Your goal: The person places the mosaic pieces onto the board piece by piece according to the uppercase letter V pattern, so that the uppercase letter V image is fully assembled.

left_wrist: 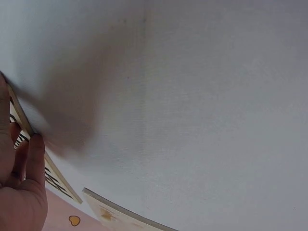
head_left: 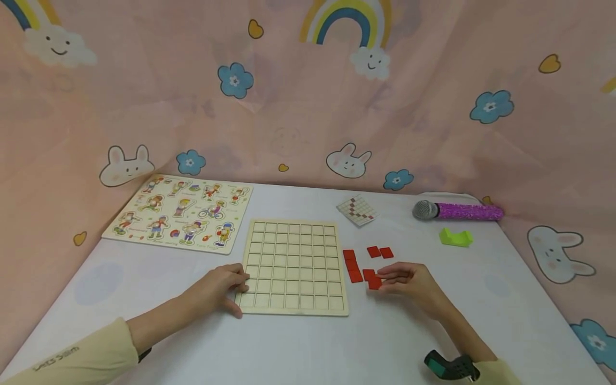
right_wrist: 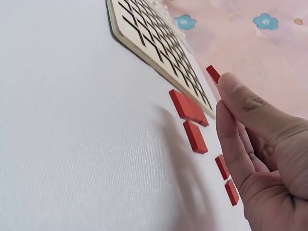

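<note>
In the head view, the pale grid board lies on the white tabletop, midway between its left and right edges. The left hand rests against the board's left edge near the front corner, thumb and fingers spread apart. To the board's right, the right hand pinches a red tile in a narrow grip. Three red tiles form a column just beside the board's right edge; a single tile lies by the held one, and two more lie farther back. A picture puzzle sits towards the tabletop's back left corner, a patterned card near the back edge, and a purple microphone towards the back right corner, with a green piece in front. In the left wrist view, the left hand's fingertips touch the board's edge; a corner of the puzzle shows nearby. In the right wrist view, thumb and fingers hold the red tile above the tabletop, the others lying below.
</note>
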`<state>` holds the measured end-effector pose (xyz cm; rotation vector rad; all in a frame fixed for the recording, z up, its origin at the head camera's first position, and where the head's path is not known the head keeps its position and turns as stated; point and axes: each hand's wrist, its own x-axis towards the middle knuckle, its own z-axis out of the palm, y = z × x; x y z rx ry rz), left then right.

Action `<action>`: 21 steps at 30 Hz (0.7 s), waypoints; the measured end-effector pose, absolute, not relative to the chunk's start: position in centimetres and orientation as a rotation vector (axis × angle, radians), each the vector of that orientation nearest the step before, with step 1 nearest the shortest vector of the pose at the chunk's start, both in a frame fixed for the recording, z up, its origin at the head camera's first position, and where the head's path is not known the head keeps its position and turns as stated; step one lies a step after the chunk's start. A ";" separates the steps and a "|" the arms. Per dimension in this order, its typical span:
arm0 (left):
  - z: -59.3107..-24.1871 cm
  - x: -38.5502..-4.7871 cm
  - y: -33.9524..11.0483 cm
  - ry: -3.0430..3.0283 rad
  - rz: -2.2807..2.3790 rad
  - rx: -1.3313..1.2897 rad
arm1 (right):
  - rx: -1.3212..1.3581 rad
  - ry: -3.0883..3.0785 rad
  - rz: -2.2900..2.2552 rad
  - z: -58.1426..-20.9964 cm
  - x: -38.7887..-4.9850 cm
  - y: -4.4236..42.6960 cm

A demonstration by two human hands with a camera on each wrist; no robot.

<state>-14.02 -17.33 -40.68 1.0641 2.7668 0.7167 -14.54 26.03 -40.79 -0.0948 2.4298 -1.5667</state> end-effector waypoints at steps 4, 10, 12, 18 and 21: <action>-40.6 -14.0 -17.3 2.761 0.714 1.040 | -0.079 2.411 -1.580 -40.5 -14.6 24.8; -40.5 -14.0 -17.2 2.764 0.703 1.018 | -0.098 2.411 -1.581 -40.5 -14.9 23.3; -40.5 -14.0 -17.1 2.761 0.710 1.016 | -0.101 2.414 -1.581 -40.6 -15.0 22.8; -40.4 -13.9 -16.9 2.744 0.748 0.978 | -0.108 2.417 -1.572 -40.9 -15.3 21.3; -40.4 -13.9 -16.8 2.742 0.758 0.971 | -0.149 2.406 -1.575 -41.3 -15.4 20.6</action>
